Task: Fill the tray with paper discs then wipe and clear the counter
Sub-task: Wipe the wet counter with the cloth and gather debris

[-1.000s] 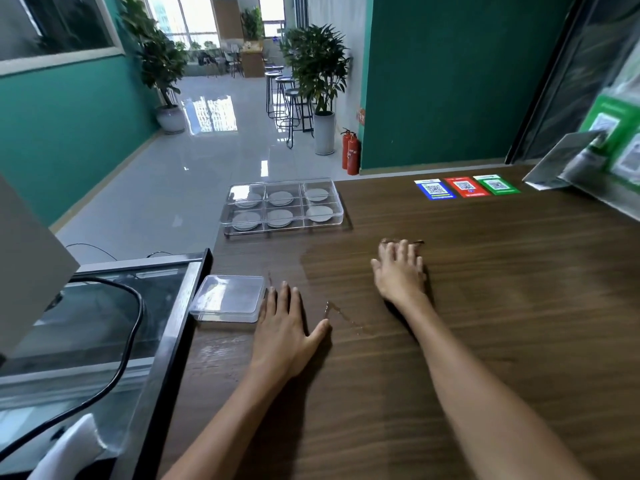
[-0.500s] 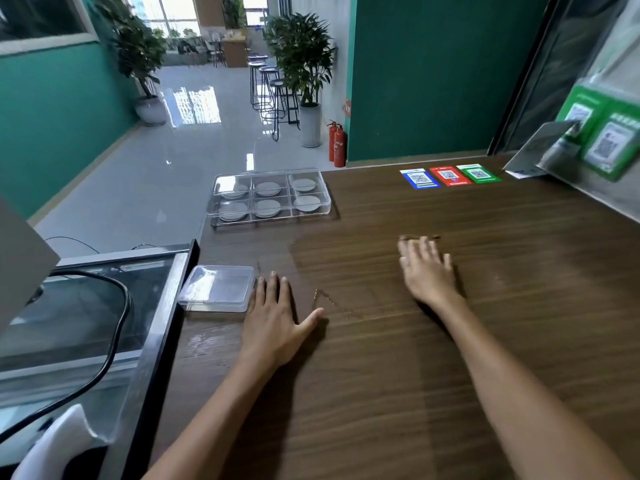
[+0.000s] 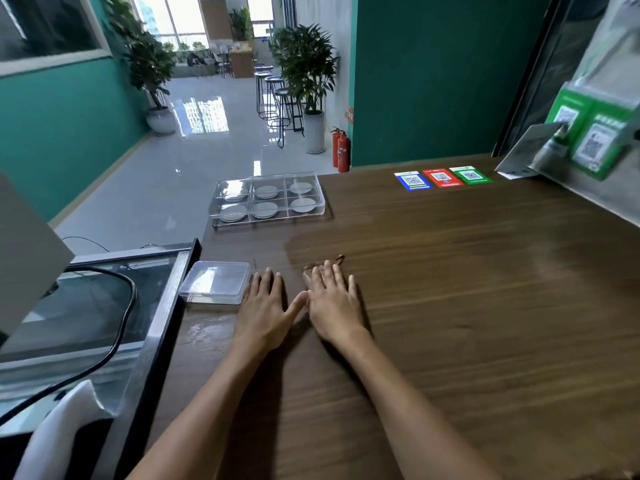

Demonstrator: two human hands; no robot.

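Bright daylight from far windows (image 3: pixel 180 19) glares off the glossy floor (image 3: pixel 204 116); edges bend and blur slightly.

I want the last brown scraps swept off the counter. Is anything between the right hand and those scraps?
Nothing visible: the scraps lie just beyond the right hand, whose fingertips reach them on the bare wooden counter.

1. Left hand (image 3: pixel 264 313): palm down, fingers straight and close together, thumb spread toward the other hand.
2. Right hand (image 3: pixel 335 304): palm down, fingers straight and slightly fanned.
3. The left thumb tip touches the right hand's inner edge.
4. Both bare forearms extend forward, converging at the hands.
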